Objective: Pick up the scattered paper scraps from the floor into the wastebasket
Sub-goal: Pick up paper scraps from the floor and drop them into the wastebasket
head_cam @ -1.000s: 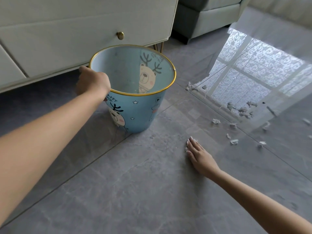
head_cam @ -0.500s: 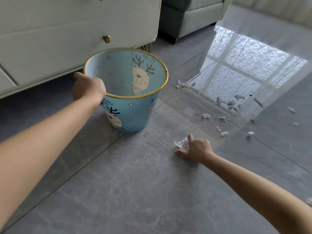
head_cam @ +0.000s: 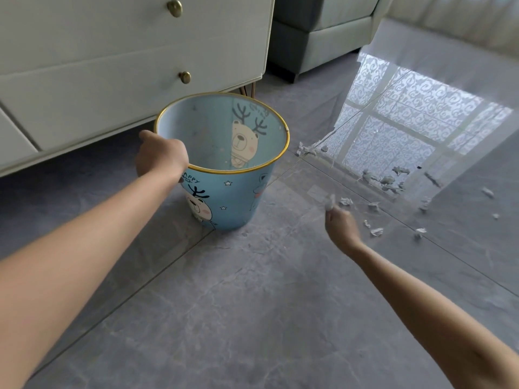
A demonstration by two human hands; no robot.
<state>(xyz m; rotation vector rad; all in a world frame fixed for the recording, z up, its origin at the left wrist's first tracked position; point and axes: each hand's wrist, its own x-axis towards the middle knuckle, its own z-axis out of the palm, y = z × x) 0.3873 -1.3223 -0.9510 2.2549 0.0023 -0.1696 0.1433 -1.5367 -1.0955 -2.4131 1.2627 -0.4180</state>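
Observation:
A light-blue wastebasket (head_cam: 233, 203) with a gold rim and deer cartoons stands on the grey tiled floor. My left hand (head_cam: 161, 157) grips its near-left rim. My right hand (head_cam: 341, 224) is lifted off the floor to the right of the basket, fingers curled round a crumpled white paper scrap (head_cam: 330, 202) that sticks out above the fist. Several more paper scraps (head_cam: 376, 231) lie scattered on the floor to the right and further back (head_cam: 389, 181), one bunch near the basket's far right (head_cam: 306, 150).
A pale cabinet (head_cam: 112, 80) with brass knobs stands just behind the basket on thin legs. A grey-green sofa (head_cam: 323, 37) sits at the back. A bright window reflection (head_cam: 407, 122) glares on the glossy floor on the right.
My right hand closed on a scrap on the floor, then rose with it and moved away from me. My left hand kept its hold on the rim.

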